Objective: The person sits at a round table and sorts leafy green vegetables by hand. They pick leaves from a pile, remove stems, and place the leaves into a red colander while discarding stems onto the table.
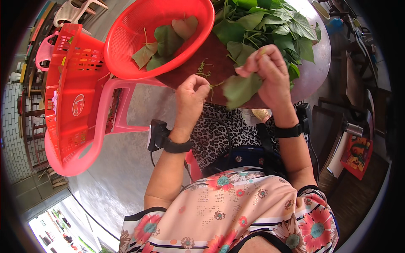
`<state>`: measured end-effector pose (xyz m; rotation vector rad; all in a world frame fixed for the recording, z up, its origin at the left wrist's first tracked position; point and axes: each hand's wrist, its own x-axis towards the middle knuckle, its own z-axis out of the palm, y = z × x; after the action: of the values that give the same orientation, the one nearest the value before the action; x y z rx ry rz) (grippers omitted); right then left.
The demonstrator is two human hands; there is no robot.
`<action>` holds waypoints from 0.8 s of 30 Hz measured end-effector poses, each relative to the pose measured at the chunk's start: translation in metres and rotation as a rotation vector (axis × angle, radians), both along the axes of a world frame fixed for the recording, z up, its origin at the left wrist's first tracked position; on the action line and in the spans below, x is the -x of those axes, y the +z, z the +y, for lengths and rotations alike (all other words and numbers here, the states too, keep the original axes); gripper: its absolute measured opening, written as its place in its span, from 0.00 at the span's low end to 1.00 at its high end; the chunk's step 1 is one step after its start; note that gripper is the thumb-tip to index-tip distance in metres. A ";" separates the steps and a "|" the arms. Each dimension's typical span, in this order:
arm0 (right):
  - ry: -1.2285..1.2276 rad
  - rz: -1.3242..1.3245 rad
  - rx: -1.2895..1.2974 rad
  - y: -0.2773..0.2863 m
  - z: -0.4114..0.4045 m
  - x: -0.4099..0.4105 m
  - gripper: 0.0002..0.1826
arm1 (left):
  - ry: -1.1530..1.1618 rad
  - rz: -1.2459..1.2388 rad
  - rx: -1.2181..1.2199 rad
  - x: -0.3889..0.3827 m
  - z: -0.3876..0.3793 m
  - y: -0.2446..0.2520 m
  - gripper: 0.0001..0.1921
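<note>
My left hand (192, 98) pinches the thin stem (217, 84) of a broad green leaf (243, 91) between thumb and fingertips. The leaf hangs, slightly blurred, beside my right hand (272, 71), whose bent fingers appear to hold its upper edge. Thin curled green strips (204, 69) lie on the dark brown tabletop (180, 71) just beyond my left hand. A heap of leafy greens (269, 23) sits past my right hand. At the upper left, a tilted red plastic colander (126, 34) contains several loose leaves (169, 39).
A pink plastic chair (106, 104) stands left of the table, with a red perforated basket (74, 79) on it. Straps hold small black devices (157, 135) on both wrists, with cables trailing. Dark wooden furniture (351, 76) is at the right.
</note>
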<state>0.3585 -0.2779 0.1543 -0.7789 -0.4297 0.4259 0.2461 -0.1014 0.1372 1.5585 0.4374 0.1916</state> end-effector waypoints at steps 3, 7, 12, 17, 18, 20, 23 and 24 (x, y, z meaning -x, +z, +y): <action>0.117 0.013 0.017 0.004 -0.019 -0.021 0.05 | 0.084 0.010 -0.034 -0.001 0.009 -0.005 0.01; -0.209 -0.693 0.865 -0.017 0.000 -0.026 0.08 | 0.146 -0.051 -0.415 -0.003 0.010 -0.010 0.04; -0.401 -0.989 1.362 -0.032 0.015 -0.023 0.10 | 0.147 -0.090 -0.829 -0.005 0.012 -0.012 0.05; -0.392 -1.081 1.470 -0.030 0.022 -0.034 0.06 | 0.144 -0.075 -1.043 -0.006 0.016 -0.014 0.03; -0.394 -1.098 1.455 -0.030 0.023 -0.035 0.06 | 0.139 -0.054 -1.073 -0.006 0.017 -0.014 0.02; -0.389 -1.101 1.454 -0.030 0.024 -0.036 0.06 | 0.161 -0.031 -1.081 -0.006 0.017 -0.015 0.01; -0.364 -1.087 1.482 -0.029 0.024 -0.035 0.06 | 0.201 0.006 -0.973 -0.006 0.016 -0.015 0.02; -0.353 -1.099 1.481 -0.028 0.024 -0.035 0.06 | 0.213 0.015 -0.917 -0.006 0.015 -0.015 0.03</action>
<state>0.3937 -0.2538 0.1262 -2.5200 -0.9726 -0.1610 0.2523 -0.0867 0.1222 2.4060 0.5660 0.6065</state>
